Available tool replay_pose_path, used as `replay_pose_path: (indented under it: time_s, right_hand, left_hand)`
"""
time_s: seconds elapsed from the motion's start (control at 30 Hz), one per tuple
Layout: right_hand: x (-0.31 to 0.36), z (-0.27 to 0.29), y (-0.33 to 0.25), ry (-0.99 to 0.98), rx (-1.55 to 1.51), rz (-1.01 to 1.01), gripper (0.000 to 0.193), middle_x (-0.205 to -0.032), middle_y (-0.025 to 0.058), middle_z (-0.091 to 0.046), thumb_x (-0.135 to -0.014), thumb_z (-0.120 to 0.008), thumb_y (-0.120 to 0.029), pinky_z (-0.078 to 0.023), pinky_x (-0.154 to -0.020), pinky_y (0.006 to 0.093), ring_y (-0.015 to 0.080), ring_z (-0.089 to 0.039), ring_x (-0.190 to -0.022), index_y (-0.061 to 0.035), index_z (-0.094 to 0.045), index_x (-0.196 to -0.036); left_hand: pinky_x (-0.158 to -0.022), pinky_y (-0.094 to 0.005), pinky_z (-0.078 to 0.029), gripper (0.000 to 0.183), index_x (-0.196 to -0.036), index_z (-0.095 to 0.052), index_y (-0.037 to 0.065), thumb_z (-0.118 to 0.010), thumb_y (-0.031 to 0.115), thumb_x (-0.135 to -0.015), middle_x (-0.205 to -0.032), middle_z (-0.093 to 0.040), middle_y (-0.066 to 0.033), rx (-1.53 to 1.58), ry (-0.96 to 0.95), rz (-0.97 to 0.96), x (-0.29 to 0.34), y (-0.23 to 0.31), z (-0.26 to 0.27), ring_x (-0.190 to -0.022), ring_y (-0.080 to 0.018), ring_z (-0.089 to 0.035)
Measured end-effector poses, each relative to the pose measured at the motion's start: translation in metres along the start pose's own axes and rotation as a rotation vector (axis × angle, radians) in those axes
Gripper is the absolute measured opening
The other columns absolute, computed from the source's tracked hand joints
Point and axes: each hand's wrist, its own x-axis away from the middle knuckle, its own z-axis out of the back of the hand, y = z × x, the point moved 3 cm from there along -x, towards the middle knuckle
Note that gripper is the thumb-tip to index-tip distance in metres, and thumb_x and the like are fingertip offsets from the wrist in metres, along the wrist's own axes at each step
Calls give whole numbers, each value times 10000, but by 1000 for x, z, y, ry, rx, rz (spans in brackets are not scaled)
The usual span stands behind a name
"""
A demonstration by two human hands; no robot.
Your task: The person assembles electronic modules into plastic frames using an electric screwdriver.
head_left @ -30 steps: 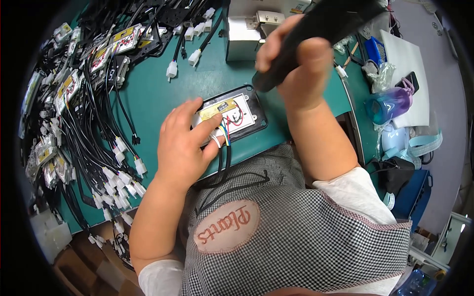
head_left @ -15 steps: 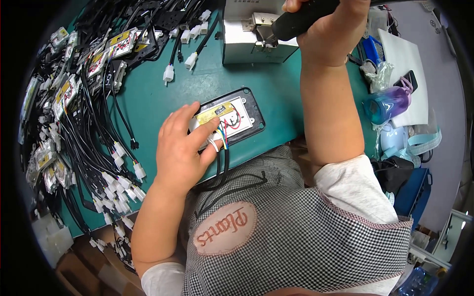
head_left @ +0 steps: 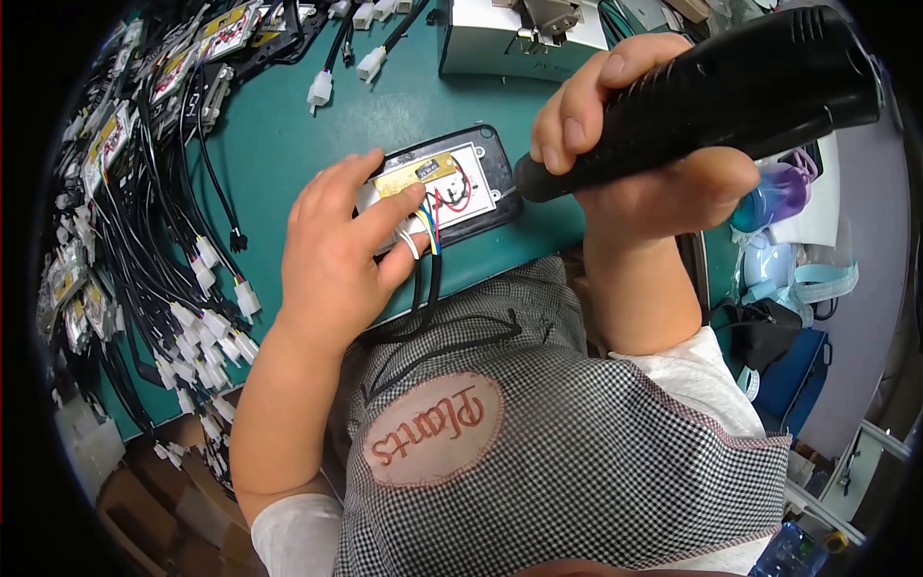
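My left hand [head_left: 332, 240] holds a black plastic housing [head_left: 498, 159] on the green mat, its fingers over the left part and its thumb by the wires. Inside lie a white panel [head_left: 483, 183] and a yellow circuit board [head_left: 396, 179]. Thin coloured wires [head_left: 433, 231] run off the board, and black cables [head_left: 426, 287] hang over the table edge toward me. Wrapped round a thick black electric screwdriver [head_left: 740, 87], my right hand [head_left: 654, 197] keeps it tilted, its nose at the housing's right end. Whether the bit touches anything is hard to see.
Many black cables with white connectors [head_left: 207, 327] and more boards crowd the left side. A white box [head_left: 495, 43] with a metal fixture [head_left: 550, 14] stands at the back. Off to the right are a purple-blue bottle [head_left: 790, 197] and a blue case [head_left: 806, 380].
My right hand has brought the screwdriver from the metal fixture on the box toward me, to the housing's right end. The left hand stays on the housing. The whole view has shifted slightly.
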Motion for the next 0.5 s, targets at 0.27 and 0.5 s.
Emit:
replay_pose_path:
  time_s: [0.27, 0.5]
  right_hand:
    - [11, -16, -1, 269, 331, -243, 859, -699, 132, -553, -707, -583, -755, -484, -519, 304, 200, -553, -548, 35, -469, -1025]
    - [6, -10, 2, 6, 83, 32, 882, -714, 124, -550, -690, -593, -759, -479, -507, 283, 188, -553, -549, 41, -456, -1036]
  left_hand:
    - [-944, -448, -415, 398, -1034, -686, 154, -767, 201, -646, -1213, -555, -146, 17, 1, 11, 2, -1, -1, -1117, -348, -524]
    - [-960, -458, -408, 383, -1033, -683, 149, -760, 213, -663, -1215, -550, -145, 21, 1, 10, 2, -1, -1, -1118, -347, -521]
